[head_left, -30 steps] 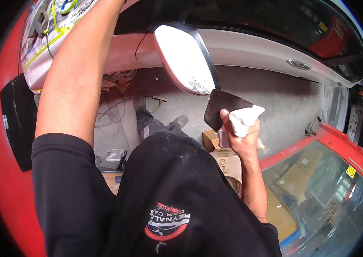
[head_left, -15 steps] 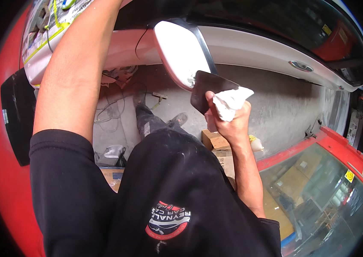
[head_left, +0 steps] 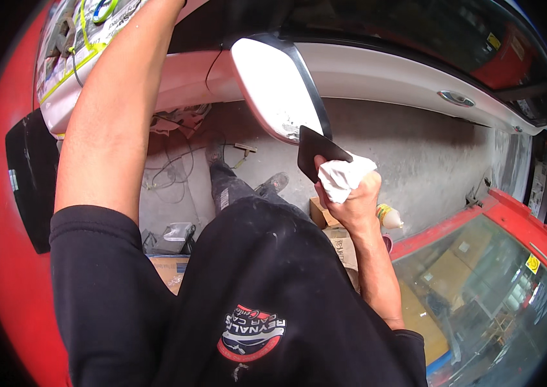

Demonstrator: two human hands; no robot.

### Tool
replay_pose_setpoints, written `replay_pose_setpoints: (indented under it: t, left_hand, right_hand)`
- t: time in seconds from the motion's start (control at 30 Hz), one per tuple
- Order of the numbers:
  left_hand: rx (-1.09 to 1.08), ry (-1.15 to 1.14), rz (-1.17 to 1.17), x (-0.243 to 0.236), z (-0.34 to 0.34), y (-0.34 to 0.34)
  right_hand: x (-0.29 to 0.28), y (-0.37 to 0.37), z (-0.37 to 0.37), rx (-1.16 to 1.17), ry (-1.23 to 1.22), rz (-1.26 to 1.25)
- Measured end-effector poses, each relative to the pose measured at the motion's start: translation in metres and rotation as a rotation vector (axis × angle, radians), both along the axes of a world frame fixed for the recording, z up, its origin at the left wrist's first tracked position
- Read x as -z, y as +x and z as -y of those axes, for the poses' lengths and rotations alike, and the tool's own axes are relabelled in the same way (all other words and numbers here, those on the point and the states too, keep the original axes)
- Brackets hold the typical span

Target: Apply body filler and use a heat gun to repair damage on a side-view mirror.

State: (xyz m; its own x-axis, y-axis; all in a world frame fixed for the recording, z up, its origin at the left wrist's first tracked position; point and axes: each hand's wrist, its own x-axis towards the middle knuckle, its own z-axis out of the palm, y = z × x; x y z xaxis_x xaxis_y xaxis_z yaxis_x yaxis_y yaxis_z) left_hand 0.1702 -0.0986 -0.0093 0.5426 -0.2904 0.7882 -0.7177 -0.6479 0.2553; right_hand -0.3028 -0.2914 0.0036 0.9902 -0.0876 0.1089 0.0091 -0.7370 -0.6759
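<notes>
My right hand (head_left: 358,197) is closed around a crumpled white cloth (head_left: 344,177) and a thin, dark, flat rectangular piece (head_left: 318,153). The upper corner of that piece overlaps the lower end of a white side mirror housing (head_left: 276,84); whether the two touch I cannot tell. Grey specks and rough patches mark the housing's lower end. My left arm stretches up past the top edge of the picture, so the left hand is out of sight.
A white car door with a chrome handle (head_left: 456,98) runs along the far side. At right lies a red panel with a window (head_left: 480,277). Cardboard boxes (head_left: 169,267), a white bottle (head_left: 390,218) and a loose cable (head_left: 173,171) are low around my legs. Newspaper covers the upper left.
My right hand has moved slightly down with the cloth and dark piece. The dark piece has turned and now covers less of the mirror housing. The view has shifted a little.
</notes>
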Motion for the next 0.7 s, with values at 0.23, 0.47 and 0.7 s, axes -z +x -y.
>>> replay_pose_setpoints:
  t: [0.23,0.47,0.7]
  left_hand:
    - [0.065,-0.035,0.021,0.002,0.013,0.004]
    - [-0.17,0.344,0.235,0.039,-0.019,0.049]
    - [-0.098,0.084,-0.143,0.025,0.007,0.025]
  right_hand:
    - [0.011,-0.004,-0.013,0.052,-0.036,0.194]
    - [0.014,-0.026,0.01,0.123,0.251,0.023]
    - [0.015,-0.001,-0.02,0.163,0.188,0.158]
